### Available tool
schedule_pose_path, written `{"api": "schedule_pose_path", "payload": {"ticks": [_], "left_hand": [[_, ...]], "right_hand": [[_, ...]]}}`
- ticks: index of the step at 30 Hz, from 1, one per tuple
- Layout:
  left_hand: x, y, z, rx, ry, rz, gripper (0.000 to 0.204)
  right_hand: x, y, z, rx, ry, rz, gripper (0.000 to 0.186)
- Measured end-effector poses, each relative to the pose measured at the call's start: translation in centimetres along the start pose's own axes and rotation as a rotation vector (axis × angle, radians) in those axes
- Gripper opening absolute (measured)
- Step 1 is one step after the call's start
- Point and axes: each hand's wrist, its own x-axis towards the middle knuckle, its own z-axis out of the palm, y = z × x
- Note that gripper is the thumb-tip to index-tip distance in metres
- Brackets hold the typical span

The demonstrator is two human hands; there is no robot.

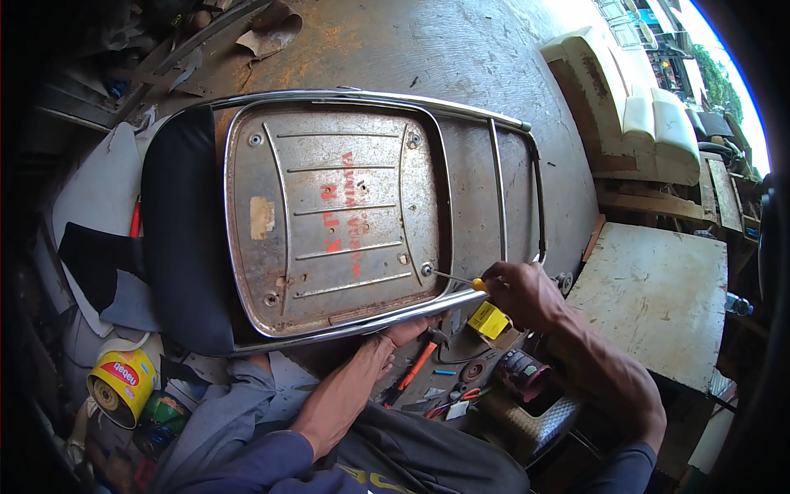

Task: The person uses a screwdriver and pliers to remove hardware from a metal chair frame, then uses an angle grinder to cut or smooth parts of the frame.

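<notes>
My right hand [527, 288] is closed on a yellow-handled screwdriver [477, 284], its shaft reaching a fastener [427, 269] near the lower right corner of a worn metal plate [329, 226] with red stencilling. The plate lies in a chrome tubular frame [497, 173] that has a black padded end [185, 239] on the left. My left hand [399, 333] is at the underside of the frame’s near rail; its fingers are mostly hidden there. A hammer with an orange handle [418, 364] and a yellow box [490, 319] lie close below the frame.
A pale board [646, 300] stands at right, beneath stacked cream furniture [625, 123]. A yellow can [123, 387] is at lower left, red-handled tools [465, 397] and a dark can [520, 370] sit by my lap. Metal scraps [267, 37] lie at the upper left.
</notes>
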Motion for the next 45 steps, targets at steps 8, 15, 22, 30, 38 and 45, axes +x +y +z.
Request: {"api": "schedule_pose_path", "payload": {"ticks": [8,15,22,30,38,45], "left_hand": [[-0.6,1.2,0.2,-0.029,0.008,0.033,0.054],[-0.2,1.0,-0.6,0.028,0.033,0.035,0.054],[-0.7,1.4,0.0,-0.016,0.004,0.06,0.058],[-0.5,1.1,0.0,-0.131,0.065,0.04,0.06],[-0.6,1.3,0.1,-0.082,0.034,0.054,0.059],[0.0,1.1,0.1,-0.245,0.168,0.008,0.06]], "right_hand": [[0.0,0.9,1.3,-0.643,0.315,-0.713,0.027],[1.3,-1.0,-0.6,0.24,-0.131,0.275,0.031],[-1.0,-0.5,1.6,-0.559,0.04,-0.363,0.039],[0.1,-0.5,0.8,0.006,-0.059,-0.024,0.031],[-1.1,1.2,1.5,-0.306,0.234,-0.326,0.035],[-2.2,1.0,1.6,-0.3,0.222,-0.23,0.031]]}}
